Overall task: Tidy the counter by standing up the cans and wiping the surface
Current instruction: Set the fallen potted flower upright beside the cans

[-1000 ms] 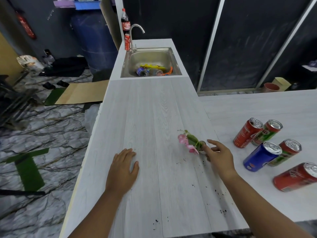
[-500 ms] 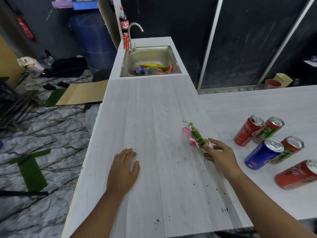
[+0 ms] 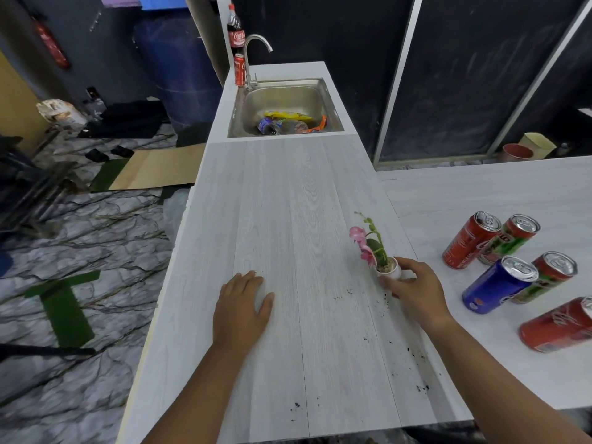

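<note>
Several drink cans lie on their sides at the right of the white counter [image 3: 288, 203]: a red can [image 3: 467, 240], a green-and-red can [image 3: 506, 240], a blue can [image 3: 498, 285], another green-and-red can [image 3: 544, 277] and a red can [image 3: 557, 325] at the frame's edge. My right hand [image 3: 413, 290] grips a small white pot with a pink flower [image 3: 381, 261], holding it nearly upright on the counter. My left hand [image 3: 240, 306] rests flat on the counter, fingers spread, holding nothing. Dark soil crumbs [image 3: 387, 301] dot the surface near the pot.
A steel sink [image 3: 243, 123] at the counter's far end holds bottles and wrappers. A tap [image 3: 253, 56], a red can [image 3: 239, 73] and a cola bottle [image 3: 235, 33] stand beside it. The counter's left edge drops to a marbled floor.
My right hand has tilted the flower pot from lying on its side to nearly upright and shifted it slightly right. My left hand has stayed flat in place.
</note>
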Demonstrator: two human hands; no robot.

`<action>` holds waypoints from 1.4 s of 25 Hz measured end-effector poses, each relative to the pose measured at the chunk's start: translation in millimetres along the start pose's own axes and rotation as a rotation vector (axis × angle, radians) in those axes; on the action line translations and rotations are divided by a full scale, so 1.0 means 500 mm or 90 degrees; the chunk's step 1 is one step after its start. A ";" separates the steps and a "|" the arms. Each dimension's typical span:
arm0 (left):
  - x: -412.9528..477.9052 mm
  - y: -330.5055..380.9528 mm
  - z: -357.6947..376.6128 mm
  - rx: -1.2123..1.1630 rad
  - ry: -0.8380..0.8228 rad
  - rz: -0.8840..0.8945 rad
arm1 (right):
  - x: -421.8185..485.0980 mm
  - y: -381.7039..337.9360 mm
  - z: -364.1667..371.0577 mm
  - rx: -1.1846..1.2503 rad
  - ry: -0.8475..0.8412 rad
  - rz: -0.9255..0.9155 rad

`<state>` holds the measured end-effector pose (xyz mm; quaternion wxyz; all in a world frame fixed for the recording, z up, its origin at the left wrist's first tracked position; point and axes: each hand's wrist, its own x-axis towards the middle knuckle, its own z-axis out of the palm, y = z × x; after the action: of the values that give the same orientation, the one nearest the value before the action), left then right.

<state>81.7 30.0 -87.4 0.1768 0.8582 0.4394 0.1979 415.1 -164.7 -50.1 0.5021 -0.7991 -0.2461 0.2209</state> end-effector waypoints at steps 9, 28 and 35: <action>0.064 0.182 0.105 -0.020 -0.069 0.116 | 0.010 0.007 -0.039 0.012 0.098 -0.006; 0.052 0.185 0.104 -0.123 -0.041 0.039 | -0.059 0.047 -0.087 -0.145 0.129 0.046; -0.065 0.342 0.148 -0.123 -0.136 0.214 | -0.258 0.095 -0.155 -0.290 0.142 -0.002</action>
<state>218.0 -100.8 -75.3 0.2685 0.9143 0.2483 0.1740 369.1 -315.4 -48.8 0.3337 -0.9106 -0.2338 0.0693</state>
